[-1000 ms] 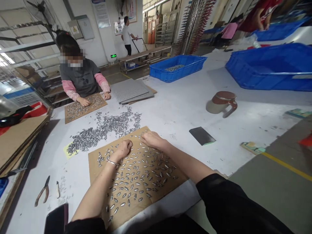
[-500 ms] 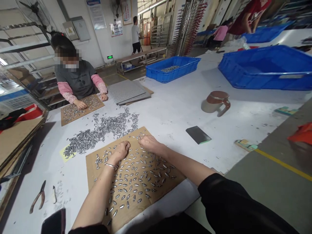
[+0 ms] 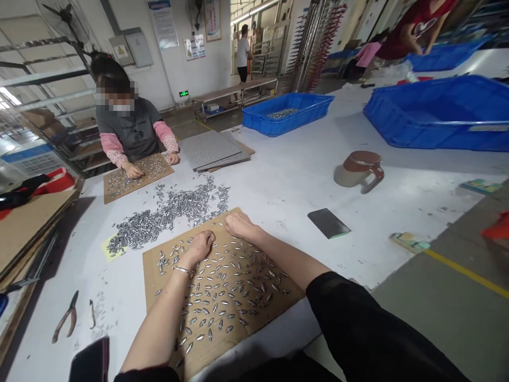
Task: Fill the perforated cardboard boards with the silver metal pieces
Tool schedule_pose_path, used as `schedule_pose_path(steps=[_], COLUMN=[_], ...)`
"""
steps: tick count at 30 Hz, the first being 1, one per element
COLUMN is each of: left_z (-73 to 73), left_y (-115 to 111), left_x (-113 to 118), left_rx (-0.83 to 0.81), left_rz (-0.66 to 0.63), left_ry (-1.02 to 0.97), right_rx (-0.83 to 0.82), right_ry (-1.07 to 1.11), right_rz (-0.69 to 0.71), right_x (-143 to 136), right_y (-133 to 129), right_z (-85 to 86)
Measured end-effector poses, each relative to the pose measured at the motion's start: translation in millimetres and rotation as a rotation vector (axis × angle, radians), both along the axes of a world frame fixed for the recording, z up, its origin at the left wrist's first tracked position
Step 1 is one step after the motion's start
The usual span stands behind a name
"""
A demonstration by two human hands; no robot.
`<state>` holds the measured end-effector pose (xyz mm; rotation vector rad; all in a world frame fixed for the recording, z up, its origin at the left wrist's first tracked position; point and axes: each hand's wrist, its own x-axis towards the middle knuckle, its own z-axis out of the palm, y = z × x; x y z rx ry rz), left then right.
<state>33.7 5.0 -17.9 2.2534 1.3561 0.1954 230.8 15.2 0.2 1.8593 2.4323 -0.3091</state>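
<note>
Across your desk, a blue bin holds metal pieces; your left hand and right hand curl, grip gap and contents hidden.

Free tabletop between cardboard and black block

Forearms reach forward, left grip and right grip curled, near but apart.

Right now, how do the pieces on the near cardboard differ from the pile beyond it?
The near pieces lie mostly spaced apart; the pile is crowded and overlapping.
The near pieces rest on brown cardboard; the pile sits mainly on the white table, its left end over something yellow.
Both: small, silvery, pointed ovals.
</note>
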Motion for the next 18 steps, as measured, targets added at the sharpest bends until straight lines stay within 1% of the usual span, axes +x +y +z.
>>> schedule_pose_path(steps=[6,14,18], left_z=[0.2,0.8,0.2], left_y=[0,-3,-2], left_x=[0,1,1], left_rx=[-0.008,0.0,0.002], left_rz=[0.004,0.011,0.014], left_ry=[0.0,0.004,0.008], right_rx=[-0.006,0.013,0.018], right_ry=[-0.015,-0.033,-0.04], right_rz=[-0.009,-0.014,-0.021], right_x=[1,-1,-1], right_y=[-5,2,2], right_z=[2.3,-6.7,-7.4])
